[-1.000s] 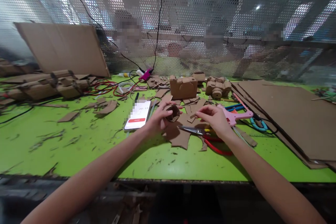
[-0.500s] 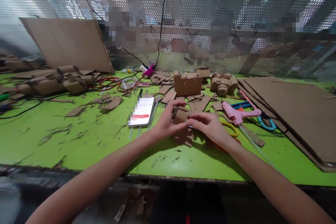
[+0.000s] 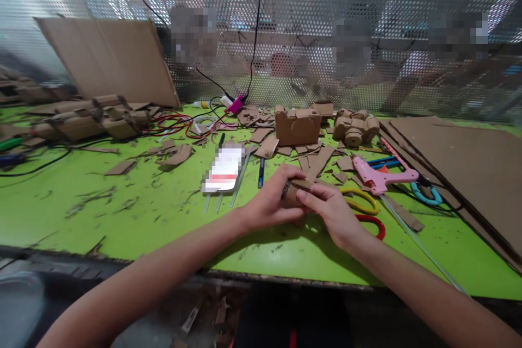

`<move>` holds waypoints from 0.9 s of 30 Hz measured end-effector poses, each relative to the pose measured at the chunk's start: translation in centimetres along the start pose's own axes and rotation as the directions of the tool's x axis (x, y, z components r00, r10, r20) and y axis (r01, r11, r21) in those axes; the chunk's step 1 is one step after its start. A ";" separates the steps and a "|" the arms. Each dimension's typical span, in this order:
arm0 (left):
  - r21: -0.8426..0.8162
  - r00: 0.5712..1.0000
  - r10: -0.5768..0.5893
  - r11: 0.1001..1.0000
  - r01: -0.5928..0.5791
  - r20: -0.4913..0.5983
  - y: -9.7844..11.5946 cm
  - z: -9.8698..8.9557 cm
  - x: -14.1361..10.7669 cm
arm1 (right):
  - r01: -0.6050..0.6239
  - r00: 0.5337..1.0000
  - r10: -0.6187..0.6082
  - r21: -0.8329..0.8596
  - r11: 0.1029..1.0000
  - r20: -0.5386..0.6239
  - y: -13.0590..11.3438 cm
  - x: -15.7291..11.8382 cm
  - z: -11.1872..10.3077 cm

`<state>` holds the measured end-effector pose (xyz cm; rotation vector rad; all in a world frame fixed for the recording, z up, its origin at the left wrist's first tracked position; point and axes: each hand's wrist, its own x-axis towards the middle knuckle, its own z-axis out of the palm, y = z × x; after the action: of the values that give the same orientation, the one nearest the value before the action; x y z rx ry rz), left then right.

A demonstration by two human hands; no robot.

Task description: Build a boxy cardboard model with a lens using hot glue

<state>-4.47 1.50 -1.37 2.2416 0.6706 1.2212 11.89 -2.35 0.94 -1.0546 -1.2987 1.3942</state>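
Note:
My left hand (image 3: 271, 201) and my right hand (image 3: 332, 211) meet over the green table (image 3: 122, 223), both gripping a small rolled cardboard piece (image 3: 294, 191) between their fingers. The roll is mostly hidden by my fingers. Scissors with yellow and red handles (image 3: 362, 207) lie just right of my right hand. A phone (image 3: 224, 169) lies face up to the left of my left hand, with a dark pen (image 3: 261, 172) beside it.
A pink glue gun (image 3: 381, 173) and blue-handled tool (image 3: 424, 192) lie at right, beside large cardboard sheets (image 3: 460, 152). Cardboard models (image 3: 297, 125) and scraps stand at the back, cables (image 3: 179, 125) and a leaning sheet (image 3: 108, 62) at left. A perforated metal screen backs the table.
My hands have come together and drawn nearer to me, lifting the cardboard roll off the scrap pile. My right hand has left the scissors area and joined the left on the roll.

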 end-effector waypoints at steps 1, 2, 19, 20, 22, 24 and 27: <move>0.003 1.000 0.000 1.000 0.000 0.014 0.0 0.0 0.0 | 0.015 1.000 -0.015 -0.019 1.000 -0.005 0.0 0.0 0.0; 0.009 1.000 -0.006 1.000 0.006 0.028 0.1 -0.1 0.0 | 0.030 1.000 -0.030 -0.036 0.999 -0.008 -0.1 -0.1 0.0; -0.171 0.982 -0.130 0.973 0.153 0.136 -0.6 -1.7 1.0 | 0.064 0.997 -0.064 -0.013 0.998 -0.032 -0.7 0.7 -1.6; -0.184 0.980 -0.146 0.968 0.169 0.133 -0.7 -1.6 1.0 | 0.080 0.996 -0.081 -0.028 0.996 -0.031 -0.6 0.7 -1.7; -0.203 0.975 -0.178 0.958 0.202 0.130 -0.8 -1.5 1.0 | 0.152 0.988 -0.155 -0.099 0.983 -0.021 -0.6 0.6 -1.8; -0.227 0.970 -0.208 0.946 0.232 0.127 -0.8 -1.4 1.0 | 0.279 0.958 -0.287 -0.242 0.929 0.001 -0.7 0.5 -1.8; -0.310 0.965 -0.238 0.915 0.260 0.108 -0.6 -1.3 1.0 | 0.459 0.866 -0.495 -0.515 0.724 0.075 -1.6 0.2 -2.2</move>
<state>-5.20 2.82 -0.50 1.8556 0.6544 1.0389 14.11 -1.71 2.35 -0.9902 -1.7993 0.6135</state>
